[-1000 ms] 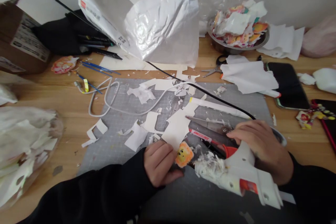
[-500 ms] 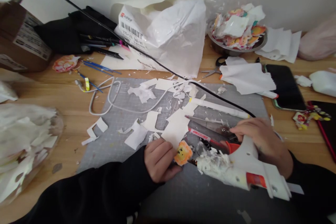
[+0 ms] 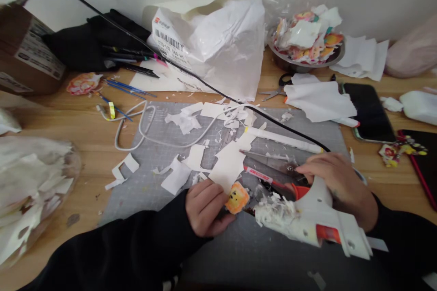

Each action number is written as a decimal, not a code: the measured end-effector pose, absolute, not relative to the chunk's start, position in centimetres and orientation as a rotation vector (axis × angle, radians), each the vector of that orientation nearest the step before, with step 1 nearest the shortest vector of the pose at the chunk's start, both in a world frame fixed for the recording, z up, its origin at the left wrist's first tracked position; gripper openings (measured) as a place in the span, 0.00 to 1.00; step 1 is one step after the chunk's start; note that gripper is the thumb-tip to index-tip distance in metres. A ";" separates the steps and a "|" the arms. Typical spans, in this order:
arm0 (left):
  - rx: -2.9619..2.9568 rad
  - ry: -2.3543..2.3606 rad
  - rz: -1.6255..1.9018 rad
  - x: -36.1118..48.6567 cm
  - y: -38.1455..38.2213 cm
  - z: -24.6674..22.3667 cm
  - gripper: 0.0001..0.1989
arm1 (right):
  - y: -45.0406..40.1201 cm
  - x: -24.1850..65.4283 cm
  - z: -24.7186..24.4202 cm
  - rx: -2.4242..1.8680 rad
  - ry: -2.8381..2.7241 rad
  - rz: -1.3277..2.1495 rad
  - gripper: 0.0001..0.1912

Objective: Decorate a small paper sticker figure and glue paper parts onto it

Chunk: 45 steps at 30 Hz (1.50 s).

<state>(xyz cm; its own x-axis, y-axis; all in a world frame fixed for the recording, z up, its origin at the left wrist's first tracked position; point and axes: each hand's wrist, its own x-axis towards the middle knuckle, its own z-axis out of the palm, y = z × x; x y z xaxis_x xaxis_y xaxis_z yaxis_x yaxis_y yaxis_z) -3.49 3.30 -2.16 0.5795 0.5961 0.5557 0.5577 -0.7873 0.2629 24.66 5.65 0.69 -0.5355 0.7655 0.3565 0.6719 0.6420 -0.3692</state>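
My left hand [image 3: 208, 208] pinches the edge of a small orange and yellow paper piece with a drawn face [image 3: 236, 197]. My right hand [image 3: 343, 184] is wrapped round the handle of a white hot glue gun [image 3: 327, 220], whose nozzle points left toward the paper piece. White strands and scraps cling to the gun's front, hiding much of its tip. Just beyond lie orange-handled scissors [image 3: 288, 189], a red and white pen [image 3: 258, 173] and a piece of white card [image 3: 228, 163]. All of this is over a grey cutting mat [image 3: 143, 200].
A black cable [image 3: 201, 79] runs across to my right hand, and a white cord [image 3: 177, 144] loops over the mat. Behind stand a white plastic bag [image 3: 211, 45] and a metal bowl of paper cutouts [image 3: 307, 61]. A phone [image 3: 368, 111] lies at right, a bag of scraps [image 3: 37, 191] at left.
The whole view has shifted very slightly left. The glue gun has moved a little left with my right hand; both hands keep their hold.
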 end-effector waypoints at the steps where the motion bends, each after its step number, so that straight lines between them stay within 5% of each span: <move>1: 2.735 1.008 1.002 -3.5 3.3 -2.2 0.10 | 5.6 24.7 0.7 -1.119 -2.371 0.247 0.10; 45: 2.536 0.907 0.933 -4.1 3.7 -2.2 0.03 | 6.0 24.4 -0.9 -1.225 -2.364 0.204 0.10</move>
<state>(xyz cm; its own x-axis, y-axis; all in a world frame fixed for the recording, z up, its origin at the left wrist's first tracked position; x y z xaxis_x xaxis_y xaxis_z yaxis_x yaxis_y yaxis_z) -4.10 3.70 -2.23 0.5922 0.6481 0.4788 0.4603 -0.7598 0.4592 24.45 5.96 -0.93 -0.4932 0.8025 0.3358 0.7330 0.5912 -0.3363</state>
